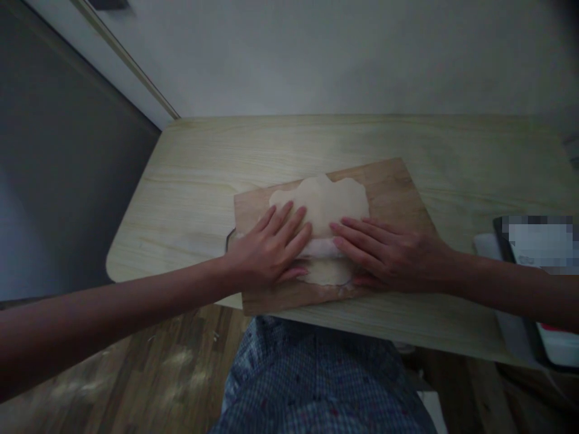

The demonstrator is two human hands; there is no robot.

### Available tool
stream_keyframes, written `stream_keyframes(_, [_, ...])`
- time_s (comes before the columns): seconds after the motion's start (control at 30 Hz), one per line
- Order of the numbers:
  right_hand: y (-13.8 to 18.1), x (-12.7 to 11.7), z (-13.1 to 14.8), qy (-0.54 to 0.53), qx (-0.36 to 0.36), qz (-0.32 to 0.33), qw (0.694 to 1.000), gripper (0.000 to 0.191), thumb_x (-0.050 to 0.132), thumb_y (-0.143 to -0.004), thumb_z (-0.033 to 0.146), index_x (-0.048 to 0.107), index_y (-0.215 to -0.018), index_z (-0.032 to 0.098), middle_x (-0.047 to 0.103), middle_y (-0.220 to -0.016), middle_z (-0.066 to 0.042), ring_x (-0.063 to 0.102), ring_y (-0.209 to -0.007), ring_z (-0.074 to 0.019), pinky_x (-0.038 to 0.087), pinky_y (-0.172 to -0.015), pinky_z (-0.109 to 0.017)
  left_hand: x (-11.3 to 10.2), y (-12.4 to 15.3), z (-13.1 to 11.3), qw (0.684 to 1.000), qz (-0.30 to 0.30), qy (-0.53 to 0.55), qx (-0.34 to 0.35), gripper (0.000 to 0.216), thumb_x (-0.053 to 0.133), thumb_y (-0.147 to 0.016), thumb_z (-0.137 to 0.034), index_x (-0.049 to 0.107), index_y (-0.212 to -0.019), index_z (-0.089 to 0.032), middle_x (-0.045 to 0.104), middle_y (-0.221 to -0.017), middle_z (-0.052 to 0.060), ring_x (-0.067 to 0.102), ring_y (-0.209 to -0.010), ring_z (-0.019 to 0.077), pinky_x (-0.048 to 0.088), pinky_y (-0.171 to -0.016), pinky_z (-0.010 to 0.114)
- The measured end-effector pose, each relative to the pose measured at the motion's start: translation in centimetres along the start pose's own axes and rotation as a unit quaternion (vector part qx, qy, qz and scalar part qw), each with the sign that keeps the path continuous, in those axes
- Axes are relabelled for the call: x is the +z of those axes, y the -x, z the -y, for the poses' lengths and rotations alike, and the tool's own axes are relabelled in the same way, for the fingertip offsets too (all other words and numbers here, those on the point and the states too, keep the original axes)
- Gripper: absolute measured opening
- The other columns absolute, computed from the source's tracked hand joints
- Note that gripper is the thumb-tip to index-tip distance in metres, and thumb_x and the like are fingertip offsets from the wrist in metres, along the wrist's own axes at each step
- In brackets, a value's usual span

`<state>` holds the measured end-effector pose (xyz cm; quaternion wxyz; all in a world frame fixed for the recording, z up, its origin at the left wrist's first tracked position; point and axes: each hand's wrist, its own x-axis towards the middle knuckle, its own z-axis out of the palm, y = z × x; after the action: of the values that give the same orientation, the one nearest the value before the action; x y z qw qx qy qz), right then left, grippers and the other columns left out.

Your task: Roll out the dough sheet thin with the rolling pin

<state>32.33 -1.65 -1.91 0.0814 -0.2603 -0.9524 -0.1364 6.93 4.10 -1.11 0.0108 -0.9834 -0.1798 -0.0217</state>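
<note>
A flattened sheet of pale dough (325, 205) with a wavy far edge lies on a wooden cutting board (393, 193). Across it runs a whitish, floured rolling pin (322, 248), its ends hidden beneath my hands. My left hand (274, 244) rests flat on the pin's left part, fingers stretched and spread over the dough. On the right part lies my right hand (389, 253), palm down, fingers straight and pointing left. A strip of dough shows on the near side of the pin.
The board sits on a light wood-grain table (203, 157) against a white wall (339, 60). A dark-edged device or tray (520, 301), partly blurred, stands at the right under my forearm. My checked blue clothing (316, 374) is close to the table's front edge.
</note>
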Motion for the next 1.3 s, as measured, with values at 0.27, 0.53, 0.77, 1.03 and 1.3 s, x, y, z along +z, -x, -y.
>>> stream_keyframes(0.27, [0.2,0.0,1.1,-0.017,0.009,-0.008,1.000,0.050,0.046,-0.086,0.042,0.047,-0.121,0.006,0.047,-0.130,-0.024,0.047,-0.119,-0.0316,0.047,-0.088,-0.044,0.2,0.6,-1.5,1.000,-0.005,-0.025,-0.016,0.069,0.033,-0.084,-0.060,0.042,-0.123,-0.003,0.038,-0.133,0.031,0.034,-0.126,0.0405,0.033,-0.098,0.054])
stream_keyframes(0.53, [0.3,-0.4,2.4,-0.020,0.041,-0.018,0.999,0.054,0.044,-0.086,0.046,0.048,-0.121,0.005,0.049,-0.129,-0.024,0.046,-0.119,-0.0317,0.044,-0.092,-0.045,0.5,1.3,-3.1,0.998,-0.028,-0.052,-0.032,0.072,0.033,-0.083,-0.063,0.042,-0.120,-0.002,0.041,-0.130,0.032,0.039,-0.123,0.0408,0.035,-0.097,0.051])
stream_keyframes(0.77, [0.7,-0.3,3.7,-0.028,0.080,-0.036,0.996,0.056,0.045,-0.085,0.045,0.047,-0.124,0.004,0.046,-0.132,-0.024,0.044,-0.121,-0.0305,0.041,-0.095,-0.044,1.0,1.9,-4.3,0.996,-0.044,-0.059,-0.045,0.073,0.033,-0.083,-0.062,0.040,-0.123,-0.001,0.041,-0.130,0.033,0.040,-0.123,0.0389,0.036,-0.097,0.050])
stream_keyframes(1.03, [1.1,-0.4,5.2,-0.019,0.097,-0.034,0.995,0.055,0.048,-0.083,0.041,0.043,-0.128,0.009,0.042,-0.136,-0.021,0.040,-0.124,-0.0309,0.035,-0.098,-0.046,1.2,2.5,-5.5,0.996,-0.053,-0.048,-0.062,0.079,0.030,-0.083,-0.064,0.036,-0.128,0.001,0.042,-0.130,0.032,0.040,-0.123,0.0389,0.036,-0.097,0.049])
stream_keyframes(1.3, [1.3,-0.3,6.6,-0.033,0.110,-0.050,0.992,0.047,0.050,-0.082,0.033,0.048,-0.124,0.011,0.043,-0.135,-0.020,0.036,-0.126,-0.0312,0.029,-0.101,-0.051,1.6,3.0,-6.7,0.991,-0.074,-0.077,-0.076,0.079,0.030,-0.084,-0.063,0.034,-0.130,0.001,0.042,-0.130,0.031,0.042,-0.121,0.0381,0.037,-0.095,0.048])
